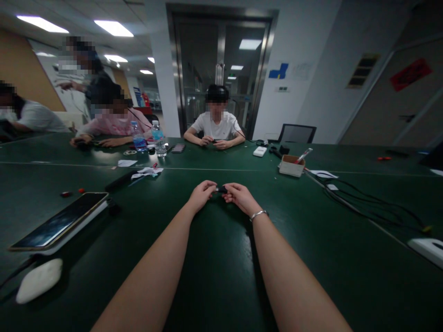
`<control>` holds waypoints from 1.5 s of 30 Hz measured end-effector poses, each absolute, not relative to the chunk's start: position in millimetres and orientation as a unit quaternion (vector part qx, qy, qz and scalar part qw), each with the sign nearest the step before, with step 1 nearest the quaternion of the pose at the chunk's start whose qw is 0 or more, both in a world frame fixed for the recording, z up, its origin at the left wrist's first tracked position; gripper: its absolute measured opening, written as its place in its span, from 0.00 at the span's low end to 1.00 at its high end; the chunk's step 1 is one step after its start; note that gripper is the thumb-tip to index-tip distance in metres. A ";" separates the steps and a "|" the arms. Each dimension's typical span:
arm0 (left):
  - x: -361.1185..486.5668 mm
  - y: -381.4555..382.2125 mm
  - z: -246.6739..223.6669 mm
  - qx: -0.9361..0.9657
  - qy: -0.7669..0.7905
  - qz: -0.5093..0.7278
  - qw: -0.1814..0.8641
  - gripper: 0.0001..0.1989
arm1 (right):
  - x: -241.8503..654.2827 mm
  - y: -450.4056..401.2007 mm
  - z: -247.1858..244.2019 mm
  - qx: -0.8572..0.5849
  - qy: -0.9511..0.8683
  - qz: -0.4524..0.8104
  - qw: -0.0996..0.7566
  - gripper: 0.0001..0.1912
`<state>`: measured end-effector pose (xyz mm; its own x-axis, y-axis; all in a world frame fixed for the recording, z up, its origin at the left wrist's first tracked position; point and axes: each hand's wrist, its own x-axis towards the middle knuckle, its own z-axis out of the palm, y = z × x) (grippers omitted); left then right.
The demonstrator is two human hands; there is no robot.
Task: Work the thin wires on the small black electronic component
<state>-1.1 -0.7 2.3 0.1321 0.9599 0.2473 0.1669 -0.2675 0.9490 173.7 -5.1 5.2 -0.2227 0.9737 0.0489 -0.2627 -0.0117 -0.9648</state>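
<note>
One box (290, 169) beyond the hands (239, 197) holds a stick (305, 155).

Office, shared green table (214, 267), ceiling lights (114, 28), glass door (199, 55)

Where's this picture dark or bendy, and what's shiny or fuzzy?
Head view: ceiling lights bright, green table dim; head view: pale shine on the phone; head view: the door at right leans, as if stretched; head view: the small dark item between left hand and right hand looks soft.
</note>
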 end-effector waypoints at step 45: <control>-3.0 -1.6 5.6 0.622 0.422 0.527 0.397 0.13 | 173.4 -13.1 13.2 -0.335 -0.507 0.596 0.525 0.32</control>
